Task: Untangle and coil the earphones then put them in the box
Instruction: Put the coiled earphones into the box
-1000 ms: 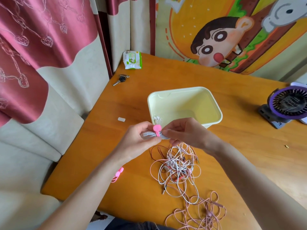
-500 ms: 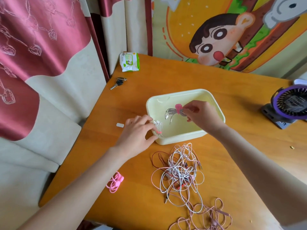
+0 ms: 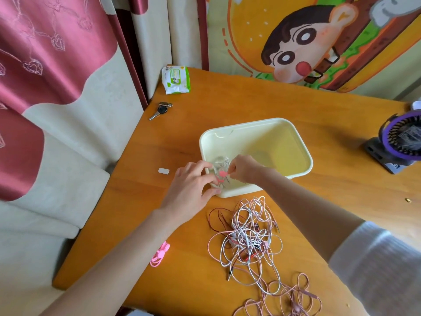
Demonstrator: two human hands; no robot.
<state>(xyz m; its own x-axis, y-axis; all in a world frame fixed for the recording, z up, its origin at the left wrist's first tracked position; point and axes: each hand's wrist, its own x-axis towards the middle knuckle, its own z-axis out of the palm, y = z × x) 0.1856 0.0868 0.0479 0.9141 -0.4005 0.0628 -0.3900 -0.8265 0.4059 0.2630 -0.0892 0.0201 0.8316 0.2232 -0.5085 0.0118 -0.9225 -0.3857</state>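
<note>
A pale yellow box (image 3: 305, 151) stands on the wooden table. At its near left corner my two hands meet over a coiled white earphone bundle (image 3: 221, 176) bound with a pink tie. My right hand (image 3: 245, 169) pinches the bundle from the right, inside the box. On the left, my left hand (image 3: 193, 185) curls round it, thumb by the box's outer corner. The bundle is blurred and partly hidden by fingers. A tangle of white, pink and dark red earphones (image 3: 246, 233) lies in front of the box, and pink cable loops (image 3: 284, 297) trail toward the table's near edge.
Pink cable ties (image 3: 159, 255) lie beside my left forearm. A small white piece (image 3: 163, 171), a key (image 3: 159, 110) and a pack of wipes (image 3: 176, 79) lie along the table's left side. A purple fan (image 3: 401, 140) stands at the right. Curtains hang to the left.
My right hand carried the tied bundle from in front of the box over it, then down to the near left corner. My left hand moved to that corner and stays there.
</note>
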